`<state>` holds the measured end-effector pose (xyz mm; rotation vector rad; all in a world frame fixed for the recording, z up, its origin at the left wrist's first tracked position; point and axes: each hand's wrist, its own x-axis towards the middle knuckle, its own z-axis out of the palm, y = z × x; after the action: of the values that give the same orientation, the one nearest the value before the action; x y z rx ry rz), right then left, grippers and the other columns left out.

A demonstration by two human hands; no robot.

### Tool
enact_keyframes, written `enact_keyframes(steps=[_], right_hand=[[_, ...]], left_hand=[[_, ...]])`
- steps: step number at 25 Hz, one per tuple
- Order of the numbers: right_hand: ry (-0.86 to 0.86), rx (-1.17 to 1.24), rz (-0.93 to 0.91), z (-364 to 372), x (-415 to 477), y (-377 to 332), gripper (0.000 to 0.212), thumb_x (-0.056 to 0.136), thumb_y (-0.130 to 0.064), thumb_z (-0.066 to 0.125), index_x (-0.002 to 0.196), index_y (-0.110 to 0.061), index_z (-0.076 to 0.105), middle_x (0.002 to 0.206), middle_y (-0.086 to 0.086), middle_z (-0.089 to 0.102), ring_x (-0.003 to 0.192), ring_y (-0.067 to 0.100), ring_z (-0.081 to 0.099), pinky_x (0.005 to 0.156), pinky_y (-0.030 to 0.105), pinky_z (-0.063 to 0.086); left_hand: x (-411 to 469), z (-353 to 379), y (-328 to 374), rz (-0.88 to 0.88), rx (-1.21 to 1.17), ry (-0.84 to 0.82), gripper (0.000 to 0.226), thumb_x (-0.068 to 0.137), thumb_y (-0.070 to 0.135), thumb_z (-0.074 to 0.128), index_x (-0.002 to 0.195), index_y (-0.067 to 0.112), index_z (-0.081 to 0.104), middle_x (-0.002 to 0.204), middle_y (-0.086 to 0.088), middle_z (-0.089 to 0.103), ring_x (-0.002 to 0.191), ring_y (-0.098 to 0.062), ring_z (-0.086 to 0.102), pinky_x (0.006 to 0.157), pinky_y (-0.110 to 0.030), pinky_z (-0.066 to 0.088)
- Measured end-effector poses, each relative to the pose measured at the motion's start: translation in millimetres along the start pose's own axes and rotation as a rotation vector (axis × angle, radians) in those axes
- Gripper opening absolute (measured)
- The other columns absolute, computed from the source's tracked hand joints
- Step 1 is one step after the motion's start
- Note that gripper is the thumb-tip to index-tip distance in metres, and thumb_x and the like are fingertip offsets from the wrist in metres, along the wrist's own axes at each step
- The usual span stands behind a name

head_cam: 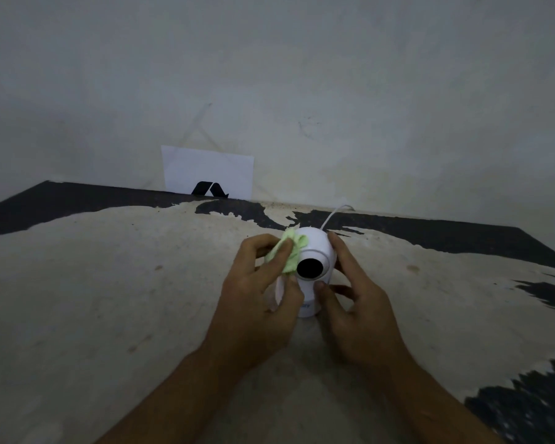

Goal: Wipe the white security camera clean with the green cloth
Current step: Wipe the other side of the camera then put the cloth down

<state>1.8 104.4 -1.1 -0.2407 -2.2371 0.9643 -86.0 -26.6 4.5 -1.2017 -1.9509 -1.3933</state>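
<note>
The white security camera (314, 243) stands upright on the table, its round black lens (309, 267) facing me. My left hand (257, 293) holds the crumpled green cloth (289, 251) against the camera's upper left side. My right hand (353, 293) grips the camera from the right, fingers along its side and thumb on the front of the base. Both hands hide much of the lower body.
A white cable (334, 214) runs from the camera's back toward the wall. A white card with a black mark (207, 173) leans against the wall at the table's far edge. The tabletop (109, 283) is worn beige with black patches.
</note>
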Motion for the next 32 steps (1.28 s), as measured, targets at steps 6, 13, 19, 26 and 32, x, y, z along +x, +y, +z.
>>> enact_keyframes(steps=[6, 13, 19, 26, 32], right_hand=[[0.01, 0.005, -0.032, 0, 0, 3, 0.06, 0.092, -0.015, 0.056, 0.145, -0.024, 0.03, 0.146, -0.008, 0.043, 0.125, 0.0, 0.041, 0.092, 0.004, 0.041], [0.036, -0.003, -0.034, -2, 2, 4, 0.06, 0.09, -0.017, 0.06, 0.143, -0.027, 0.033, 0.144, -0.007, 0.045, 0.122, -0.001, 0.043, 0.084, -0.002, 0.04], [0.01, 0.007, -0.017, -5, 4, 2, 0.062, 0.089, -0.013, 0.062, 0.136, -0.038, 0.03, 0.138, -0.014, 0.045, 0.119, -0.001, 0.043, 0.081, -0.004, 0.039], [-0.086, 0.054, 0.008, -12, 10, 8, 0.061, 0.09, -0.015, 0.061, 0.141, -0.034, 0.035, 0.142, -0.014, 0.047, 0.125, 0.0, 0.045, 0.086, 0.007, 0.047], [-0.126, 0.063, 0.022, -16, 12, 8, 0.061, 0.09, -0.018, 0.061, 0.141, -0.037, 0.034, 0.141, -0.018, 0.046, 0.125, -0.004, 0.043, 0.084, 0.01, 0.049]], left_hand=[[-4, -3, -9, -0.198, -0.082, 0.087, 0.025, 0.082, 0.025, 0.063, 0.103, 0.014, 0.071, 0.094, 0.005, 0.068, 0.084, -0.002, 0.063, 0.074, -0.006, 0.049], [-2, 3, -7, -0.319, -0.183, 0.145, 0.022, 0.081, 0.016, 0.068, 0.102, 0.023, 0.069, 0.095, 0.01, 0.066, 0.092, 0.001, 0.061, 0.08, -0.017, 0.053], [-3, 5, -6, -0.357, -0.276, 0.144, 0.018, 0.082, 0.019, 0.066, 0.098, 0.024, 0.069, 0.098, 0.014, 0.066, 0.093, 0.0, 0.062, 0.081, -0.015, 0.053], [5, 0, -6, -0.323, -0.285, 0.137, 0.019, 0.083, 0.02, 0.065, 0.101, 0.019, 0.071, 0.1, 0.011, 0.067, 0.095, 0.002, 0.061, 0.077, -0.009, 0.049], [10, -2, -10, -0.429, -0.335, 0.08, 0.02, 0.085, 0.016, 0.064, 0.101, 0.027, 0.07, 0.101, 0.012, 0.07, 0.094, 0.004, 0.063, 0.081, -0.008, 0.049]])
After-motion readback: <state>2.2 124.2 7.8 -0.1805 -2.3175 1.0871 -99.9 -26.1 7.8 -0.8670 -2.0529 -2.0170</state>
